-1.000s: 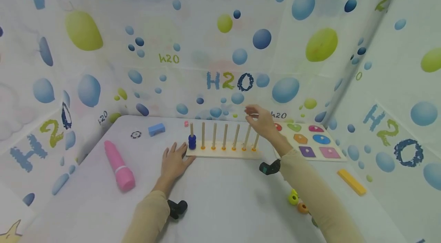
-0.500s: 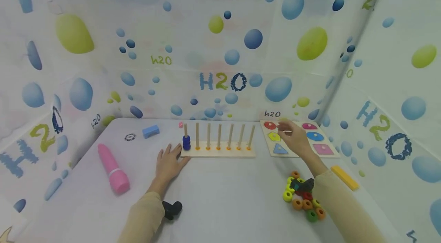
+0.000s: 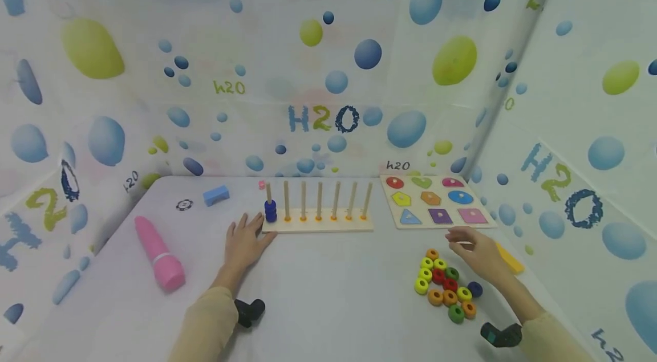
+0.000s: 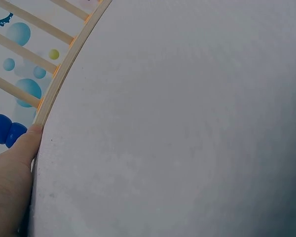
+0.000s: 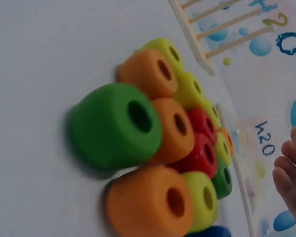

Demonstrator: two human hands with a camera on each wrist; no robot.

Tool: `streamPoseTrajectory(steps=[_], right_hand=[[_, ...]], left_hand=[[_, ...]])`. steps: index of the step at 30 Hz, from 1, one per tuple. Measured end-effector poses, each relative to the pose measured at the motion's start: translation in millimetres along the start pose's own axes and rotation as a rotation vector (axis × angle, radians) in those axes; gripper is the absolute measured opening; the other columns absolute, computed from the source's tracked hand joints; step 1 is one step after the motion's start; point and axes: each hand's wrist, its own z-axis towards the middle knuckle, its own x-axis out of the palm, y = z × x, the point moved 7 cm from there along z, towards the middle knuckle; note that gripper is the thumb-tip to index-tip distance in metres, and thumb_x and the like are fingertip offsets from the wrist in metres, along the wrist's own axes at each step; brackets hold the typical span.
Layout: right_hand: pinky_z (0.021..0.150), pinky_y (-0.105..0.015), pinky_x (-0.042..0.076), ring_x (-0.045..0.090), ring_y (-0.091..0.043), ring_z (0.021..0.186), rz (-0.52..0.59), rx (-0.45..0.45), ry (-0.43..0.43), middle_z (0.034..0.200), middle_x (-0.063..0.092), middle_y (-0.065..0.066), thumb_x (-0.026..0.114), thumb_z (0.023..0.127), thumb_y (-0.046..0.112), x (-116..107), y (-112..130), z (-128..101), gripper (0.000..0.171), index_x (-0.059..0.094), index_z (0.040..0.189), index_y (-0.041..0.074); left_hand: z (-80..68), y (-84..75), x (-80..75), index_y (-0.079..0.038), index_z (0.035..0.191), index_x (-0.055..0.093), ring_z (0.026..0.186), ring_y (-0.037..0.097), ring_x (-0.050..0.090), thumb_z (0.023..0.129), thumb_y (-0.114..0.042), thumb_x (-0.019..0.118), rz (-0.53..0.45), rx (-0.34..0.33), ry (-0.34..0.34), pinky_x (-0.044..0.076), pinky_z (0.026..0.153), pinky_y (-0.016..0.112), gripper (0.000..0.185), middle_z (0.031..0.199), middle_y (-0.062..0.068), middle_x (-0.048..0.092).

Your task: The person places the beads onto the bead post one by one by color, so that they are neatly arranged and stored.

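Wooden peg board (image 3: 318,224) steadied by flat left hand (image 3: 245,241), right hand (image 3: 479,251) withdrawn to beads (image 3: 445,285), fingers loosely curled.

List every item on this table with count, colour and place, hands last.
peg board: one, wooden, seven pegs, table centre.
blue beads: stacked on the leftmost peg; count unclear.
loose beads: about a dozen; yellow, red, orange, green, one dark blue; front right.
shape puzzle: one, wooden, multicoloured pieces, back right.
yellow block: one, right edge.
pink cylinder: one, left.
blue block: one, back left.
left hand: flat, touching the peg board's end.
right hand: above the loose beads, holding nothing visible.
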Motion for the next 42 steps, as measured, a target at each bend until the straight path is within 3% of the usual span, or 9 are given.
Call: streamPoseTrajectory(steps=[6, 10, 16, 23, 29, 34, 39, 42], right_hand=[[0.079, -0.032, 0.056, 0.065, -0.024, 0.094, -0.055, 0.048, 0.058, 0.103, 0.068, -0.007, 0.067, 0.088, 0.008, -2, -12, -31, 0.029, 0.06, 0.115, 0.002], [0.076, -0.027, 0.056, 0.065, -0.022, 0.094, -0.083, 0.099, 0.104, 0.103, 0.068, -0.004, 0.069, 0.086, 0.009, -1, -21, -51, 0.028, 0.062, 0.113, 0.004], [0.076, -0.026, 0.055, 0.063, -0.025, 0.1, -0.105, 0.196, 0.173, 0.108, 0.066, -0.008, 0.071, 0.083, 0.01, 5, -35, -76, 0.033, 0.062, 0.115, 0.005], [0.076, -0.035, 0.056, 0.062, -0.028, 0.097, -0.159, 0.229, 0.129, 0.108, 0.065, -0.011, 0.069, 0.082, 0.004, 3, -39, -93, 0.036, 0.059, 0.117, 0.004], [0.075, -0.032, 0.056, 0.063, -0.028, 0.098, -0.18, 0.168, 0.057, 0.106, 0.066, -0.011, 0.07, 0.083, 0.005, -3, -36, -78, 0.037, 0.058, 0.118, 0.003], [0.073, -0.035, 0.057, 0.064, -0.028, 0.095, -0.148, 0.061, -0.034, 0.104, 0.066, -0.011, 0.071, 0.085, 0.009, -10, -15, -50, 0.037, 0.057, 0.118, 0.003], [0.072, -0.037, 0.057, 0.064, -0.025, 0.094, -0.122, -0.053, -0.074, 0.105, 0.066, -0.007, 0.071, 0.084, 0.008, 4, 8, -19, 0.041, 0.056, 0.121, 0.006], [0.08, -0.038, 0.055, 0.064, -0.026, 0.097, -0.039, -0.102, -0.048, 0.107, 0.066, -0.01, 0.07, 0.084, 0.004, 16, 27, 1, 0.042, 0.055, 0.123, 0.004]], left_hand=[[0.9, 2.7, -0.7, -0.001, 0.139, 0.044, 0.138, 0.042, 0.018, 0.09, -0.05, 0.057, 0.007, -0.012, 0.006, 0.004, 0.111, 0.059, 0.07, 0.145, 0.015, 0.04], [0.6, 2.0, 0.9, -0.001, 0.139, 0.044, 0.138, 0.043, 0.017, 0.09, -0.05, 0.056, 0.002, -0.01, 0.013, 0.003, 0.111, 0.059, 0.07, 0.145, 0.015, 0.039], [-0.6, 0.5, 0.3, -0.001, 0.138, 0.045, 0.138, 0.043, 0.018, 0.09, -0.051, 0.057, -0.002, -0.006, 0.013, 0.004, 0.111, 0.059, 0.07, 0.145, 0.015, 0.04], [0.9, -0.7, 1.7, -0.001, 0.139, 0.044, 0.138, 0.042, 0.018, 0.09, -0.051, 0.056, 0.007, -0.002, 0.012, 0.004, 0.111, 0.059, 0.071, 0.145, 0.015, 0.04], [-0.8, 1.5, 2.7, -0.002, 0.139, 0.045, 0.138, 0.042, 0.018, 0.089, -0.052, 0.056, 0.015, -0.007, 0.009, 0.004, 0.111, 0.059, 0.071, 0.145, 0.014, 0.04], [-1.7, 0.7, 2.1, -0.002, 0.139, 0.045, 0.138, 0.042, 0.018, 0.09, -0.051, 0.057, 0.013, -0.007, 0.014, 0.004, 0.111, 0.059, 0.07, 0.145, 0.014, 0.041], [-0.8, -0.7, 1.9, -0.002, 0.139, 0.045, 0.138, 0.042, 0.018, 0.09, -0.051, 0.056, 0.004, -0.006, 0.015, 0.003, 0.111, 0.059, 0.07, 0.145, 0.014, 0.04], [-0.9, 0.1, 2.4, -0.002, 0.139, 0.044, 0.139, 0.041, 0.017, 0.09, -0.051, 0.056, 0.006, -0.011, 0.018, 0.003, 0.112, 0.058, 0.07, 0.146, 0.014, 0.04]])
